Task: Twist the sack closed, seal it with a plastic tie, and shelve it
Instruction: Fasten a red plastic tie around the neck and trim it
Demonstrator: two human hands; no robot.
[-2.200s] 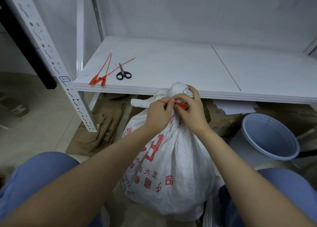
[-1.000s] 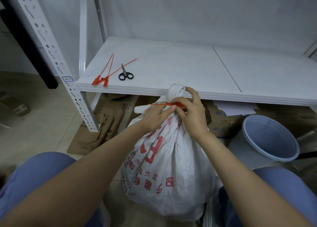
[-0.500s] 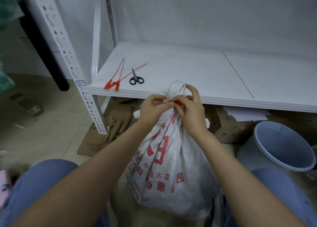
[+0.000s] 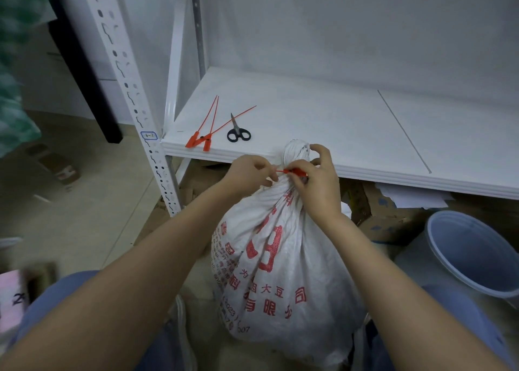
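On the floor, between two blue-trousered knees (image 4: 56,309) and just in front of the shelf (image 4: 351,129) edge: a full white sack (image 4: 283,272) with red print. Upright, neck twisted into a tight knob that reaches shelf height.

Around that neck, right under the knob, a red tie (image 4: 290,171), thin tail running out to the left (loop mostly hidden behind the fingers, so no telling how snug).

At the tail, the left hand (image 4: 250,172): fingers curled, thumb and forefinger pinching the strip just left of the neck.

At the tie's thicker red head, the right hand (image 4: 320,185): thumb and fingers curled round it, holding it against the neck's right side, with one finger crooked up beside the knob.

Near the shelf's left front corner, a few spare ties (image 4: 206,137), red, heads toward the edge, tails fanned toward the back. Just right of them, black-handled scissors (image 4: 238,133), blades pointing away.

At the shelf's left end, a white slotted post (image 4: 132,95) bearing a small blue-outlined label. Beneath the shelf, cardboard (image 4: 393,219) and some white paper sheets.

At lower right, beside the right knee, a pale bucket (image 4: 477,258), its open mouth in plain view.

Far left blurred: something green, not identifiable.
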